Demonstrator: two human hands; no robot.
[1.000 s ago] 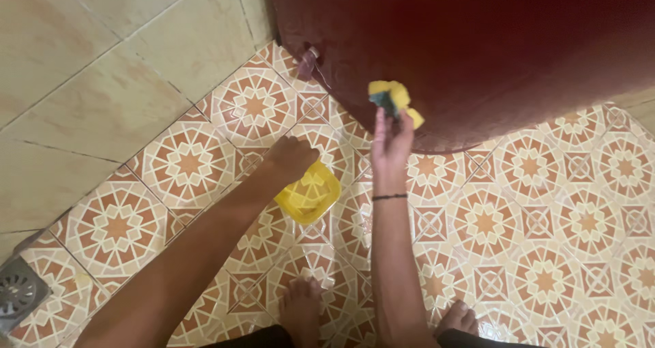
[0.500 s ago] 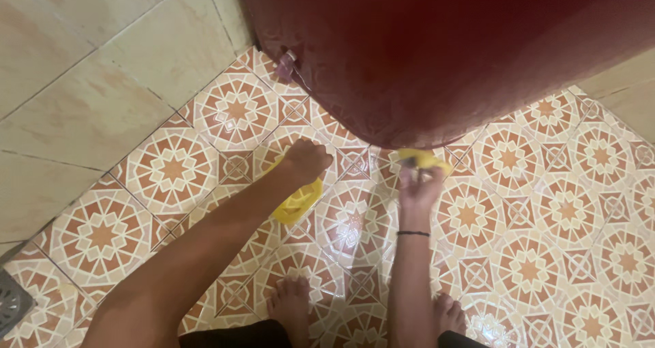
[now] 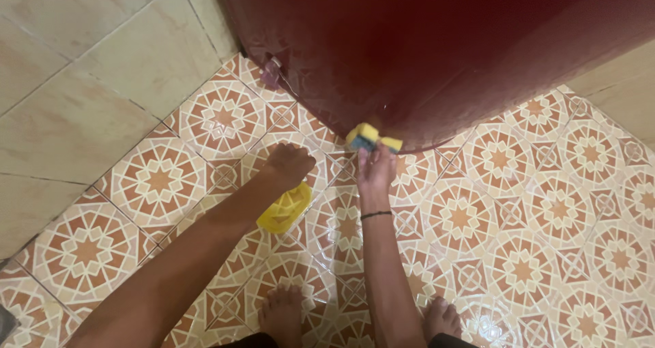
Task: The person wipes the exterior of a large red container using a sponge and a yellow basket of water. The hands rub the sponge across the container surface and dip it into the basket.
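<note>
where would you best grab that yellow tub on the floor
Judging by its pose, take the yellow tub by its free near rim, coming from above. It lies tilted on the tiled floor, and the left hand already covers its far edge.

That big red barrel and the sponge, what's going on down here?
A barefoot person bends over a patterned tile floor. Their right hand presses a yellow sponge with a dark scrubbing side against the lower curve of the large dark red barrel. Their left hand grips a small yellow container down on the tiles beside it. The barrel stands in the corner, close to the pale wall tiles, and its surface looks shiny, perhaps wet.
</note>
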